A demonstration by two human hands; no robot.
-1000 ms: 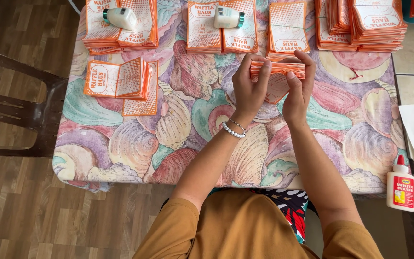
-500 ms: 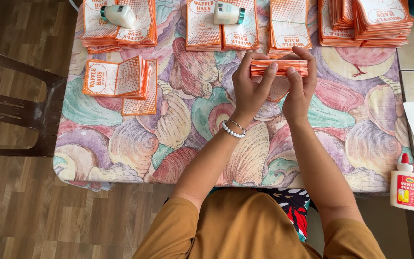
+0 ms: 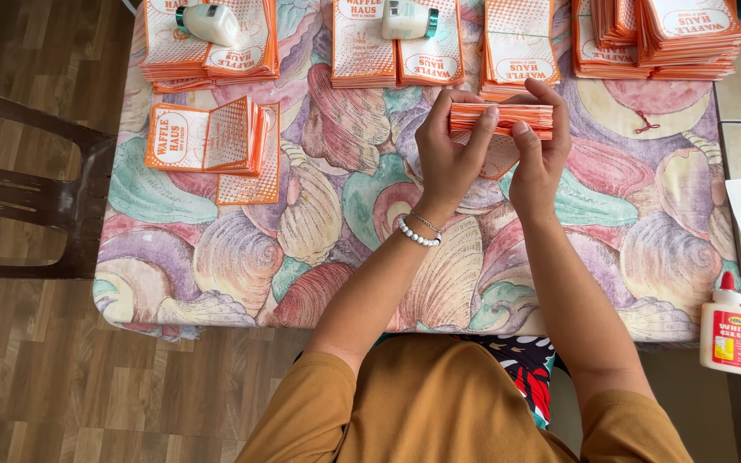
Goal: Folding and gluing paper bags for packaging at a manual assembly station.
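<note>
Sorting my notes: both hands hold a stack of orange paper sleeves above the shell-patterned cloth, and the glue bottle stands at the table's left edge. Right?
Not quite. The head view shows the glue bottle at the right edge, not the left. The rest holds: left hand and right hand hold the stack of orange paper sleeves above the shell-patterned cloth.

I hold a thin stack of orange-and-white paper sleeves [image 3: 501, 118] edge-on between my left hand [image 3: 448, 159] and right hand [image 3: 538, 154]. More orange-and-white sleeve piles [image 3: 207, 47] line the table's far edge. A white glue bottle [image 3: 726, 327] with red cap and label stands at right.
</note>
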